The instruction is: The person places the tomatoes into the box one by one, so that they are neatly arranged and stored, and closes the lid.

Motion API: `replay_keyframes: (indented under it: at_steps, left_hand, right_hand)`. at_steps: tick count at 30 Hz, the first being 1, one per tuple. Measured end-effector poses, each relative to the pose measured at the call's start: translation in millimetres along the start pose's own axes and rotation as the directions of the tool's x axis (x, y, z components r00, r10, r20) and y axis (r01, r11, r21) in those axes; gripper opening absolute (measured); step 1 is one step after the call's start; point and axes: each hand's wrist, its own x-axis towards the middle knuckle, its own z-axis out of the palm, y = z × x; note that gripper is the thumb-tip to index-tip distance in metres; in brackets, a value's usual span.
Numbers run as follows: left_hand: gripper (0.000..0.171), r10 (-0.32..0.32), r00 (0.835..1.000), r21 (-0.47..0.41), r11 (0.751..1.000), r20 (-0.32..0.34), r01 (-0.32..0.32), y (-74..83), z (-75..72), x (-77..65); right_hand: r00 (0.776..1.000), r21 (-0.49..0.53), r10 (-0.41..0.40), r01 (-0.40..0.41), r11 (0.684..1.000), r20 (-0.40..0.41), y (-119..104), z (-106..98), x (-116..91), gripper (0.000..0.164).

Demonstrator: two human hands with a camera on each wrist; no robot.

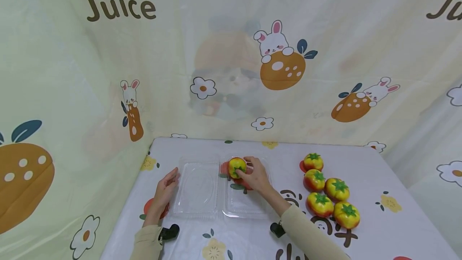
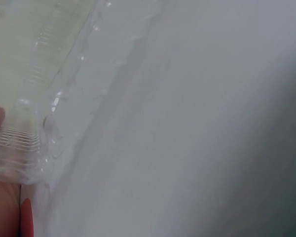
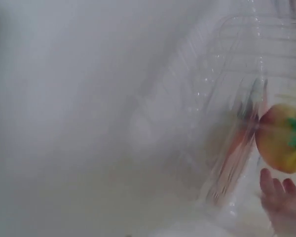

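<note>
An unfolded clear plastic clamshell box point(image 1: 198, 189) lies on the table. My left hand point(image 1: 166, 189) rests along its left edge with extended fingers; ridged plastic point(image 2: 15, 143) overlaps that hand in the left wrist view. Toward the far left corner of the right half sits a glossy red-and-yellow fruit point(image 1: 234, 163) with a green leafy top. My right hand point(image 1: 257, 175) reaches over this half, thumb on the green top, fingers at the fruit's right side. In the right wrist view, the fingertips point(image 3: 265, 177) show just below the fruit point(image 3: 278, 143).
Several matching fruits point(image 1: 337, 189) stand grouped on the right of the table. The white cloth point(image 1: 187, 240) carries printed flowers and lettering. Printed curtains point(image 1: 231, 51) rise behind and beside the table. A dark wrist device point(image 1: 169, 232) sits at each sleeve.
</note>
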Motion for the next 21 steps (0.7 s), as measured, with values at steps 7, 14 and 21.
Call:
replay_keyframes:
  at_steps: [7,14,21]
  left_hand:
    - [0.050,-0.004,1.000,0.013,1.000,0.012,0.004,1.4,-0.2,1.6]
    - [0.051,-0.001,1.000,0.027,1.000,-0.005,0.001,1.2,-3.3,2.3]
    - [0.051,-0.022,1.000,0.021,1.000,0.004,0.022,1.3,-1.8,-0.4]
  right_hand:
    - [0.999,0.000,0.036,-0.036,0.999,0.029,-4.8,-27.4,-1.9,0.052]
    - [0.991,0.019,0.091,-0.093,0.995,0.102,-12.2,-61.7,0.8,0.051]
    - [0.993,-0.037,0.104,-0.102,0.994,0.062,-0.8,-105.7,13.1,0.050]
